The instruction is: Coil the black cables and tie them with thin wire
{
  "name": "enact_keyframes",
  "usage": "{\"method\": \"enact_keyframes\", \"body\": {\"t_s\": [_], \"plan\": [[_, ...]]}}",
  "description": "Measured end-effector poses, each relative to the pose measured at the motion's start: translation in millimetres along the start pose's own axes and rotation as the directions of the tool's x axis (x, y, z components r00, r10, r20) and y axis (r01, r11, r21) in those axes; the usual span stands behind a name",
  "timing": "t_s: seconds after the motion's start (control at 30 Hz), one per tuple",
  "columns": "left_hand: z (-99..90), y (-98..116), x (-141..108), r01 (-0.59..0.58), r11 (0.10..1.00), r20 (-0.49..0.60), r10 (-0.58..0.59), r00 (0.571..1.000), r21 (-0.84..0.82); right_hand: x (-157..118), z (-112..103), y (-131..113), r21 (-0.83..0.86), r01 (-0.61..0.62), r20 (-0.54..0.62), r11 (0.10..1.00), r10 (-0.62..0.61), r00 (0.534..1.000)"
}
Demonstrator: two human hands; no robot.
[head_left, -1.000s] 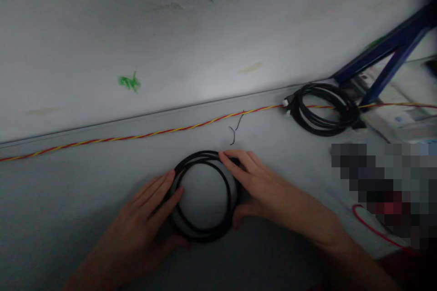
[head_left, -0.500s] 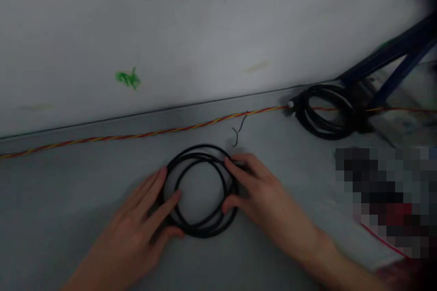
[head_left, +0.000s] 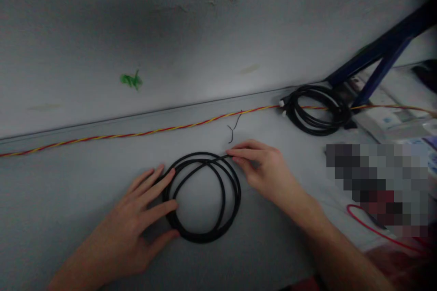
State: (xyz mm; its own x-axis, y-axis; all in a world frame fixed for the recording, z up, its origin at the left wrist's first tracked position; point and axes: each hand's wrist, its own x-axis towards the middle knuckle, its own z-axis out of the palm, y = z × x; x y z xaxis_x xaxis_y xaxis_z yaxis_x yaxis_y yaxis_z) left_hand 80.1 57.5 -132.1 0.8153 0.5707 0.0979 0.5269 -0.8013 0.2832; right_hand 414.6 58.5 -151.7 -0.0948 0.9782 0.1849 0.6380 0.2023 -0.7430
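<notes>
A coil of black cable (head_left: pixel 223 200) lies on the grey surface in front of me, several loops wide. My left hand (head_left: pixel 143 216) rests on the coil's left side, its fingers spread and stretched over the loops, the thumb at the lower left. Beyond the coil's upper right edge, my right hand (head_left: pixel 261 168) pinches part of the black cable between thumb and fingers. That piece crosses over the other loops; its tip is hidden in the fingers.
A twisted red and yellow wire (head_left: pixel 136 135) runs along the wall's foot. Short dark wire scraps (head_left: pixel 232 132) lie near it. A second black cable coil (head_left: pixel 317 109) with white connectors sits beside a blue metal bracket (head_left: pixel 378 63). A red cord (head_left: pixel 372 232) is at right.
My right hand has moved from the coil's right side up and outward, now with a piece of cable pinched in it. My left hand has spread its fingers wider.
</notes>
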Motion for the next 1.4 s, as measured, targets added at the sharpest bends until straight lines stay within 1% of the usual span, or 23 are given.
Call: {"method": "enact_keyframes", "body": {"t_s": [0.2, 0.3, 0.33, 0.4, 0.47, 0.5, 0.6, 0.7, 0.83, 0.93, 1.0, 1.07, 1.13, 1.23, 1.3, 1.4], "plan": [[-0.3, -1, 0, -0.021, 1.000, -0.015, 0.020, 1.000, -0.024, 1, -1, 8, -0.106, -0.043, -0.063, 0.993, 0.036, 0.997], [3.7, 2, 0, -0.029, 0.999, -0.052, 0.028, 0.998, -0.025, 1, -2, 7, -0.160, -0.024, -0.069, 0.987, 0.013, 0.998], [5.1, 3, 1, -0.015, 1.000, -0.068, 0.014, 0.998, -0.027, 1, -2, 5, -0.169, -0.002, -0.050, 0.986, -0.006, 0.999], [7.2, 8, 2, 0.032, 0.999, -0.072, -0.034, 0.997, -0.025, 0, -4, 1, -0.128, 0.075, 0.047, 0.989, -0.070, 0.996], [7.9, 13, 3, 0.081, 0.997, -0.058, -0.082, 0.995, -0.013, 0, -6, -3, -0.040, 0.153, 0.152, 0.987, -0.145, 0.978], [7.8, 15, 3, 0.099, 0.995, -0.048, -0.099, 0.994, -0.006, -1, -6, -4, -0.009, 0.180, 0.185, 0.984, -0.175, 0.967], [6.5, 19, 4, 0.110, 0.994, -0.042, -0.109, 0.993, 0.014, -2, -5, -6, -0.002, 0.223, 0.209, 0.975, -0.218, 0.953], [5.7, 19, 5, 0.093, 0.995, -0.052, -0.092, 0.994, 0.022, -3, -1, -5, -0.056, 0.230, 0.201, 0.972, -0.214, 0.956], [7.0, 11, 5, 0.036, 0.999, -0.091, -0.036, 0.995, 0.003, -2, 5, -3, -0.140, 0.257, 0.186, 0.956, -0.230, 0.955], [9.3, 2, 5, -0.020, 1.000, -0.176, 0.022, 0.984, 0.012, -2, 7, -3, -0.156, 0.282, 0.189, 0.947, -0.252, 0.949], [11.0, -1, 5, -0.059, 0.998, -0.243, 0.064, 0.968, 0.028, -3, 9, -4, -0.164, 0.299, 0.191, 0.940, -0.267, 0.945], [12.5, -3, 5, -0.073, 0.996, -0.299, 0.082, 0.951, 0.041, -4, 14, -6, -0.202, 0.306, 0.183, 0.930, -0.271, 0.945], [13.8, -3, 5, -0.067, 0.996, -0.338, 0.081, 0.938, 0.050, -6, 22, -9, -0.276, 0.293, 0.152, 0.916, -0.259, 0.954], [16.1, -1, 5, -0.041, 0.996, -0.393, 0.069, 0.917, 0.079, -6, 34, -10, -0.364, 0.234, 0.068, 0.902, -0.224, 0.972], [18.2, 0, 4, -0.023, 0.995, -0.409, 0.062, 0.910, 0.098, -5, 38, -10, -0.368, 0.205, 0.025, 0.907, -0.210, 0.977], [22.3, 5, 4, 0.034, 0.993, -0.435, 0.018, 0.900, 0.111, -6, 40, -10, -0.351, 0.172, -0.008, 0.920, -0.187, 0.982]]}}
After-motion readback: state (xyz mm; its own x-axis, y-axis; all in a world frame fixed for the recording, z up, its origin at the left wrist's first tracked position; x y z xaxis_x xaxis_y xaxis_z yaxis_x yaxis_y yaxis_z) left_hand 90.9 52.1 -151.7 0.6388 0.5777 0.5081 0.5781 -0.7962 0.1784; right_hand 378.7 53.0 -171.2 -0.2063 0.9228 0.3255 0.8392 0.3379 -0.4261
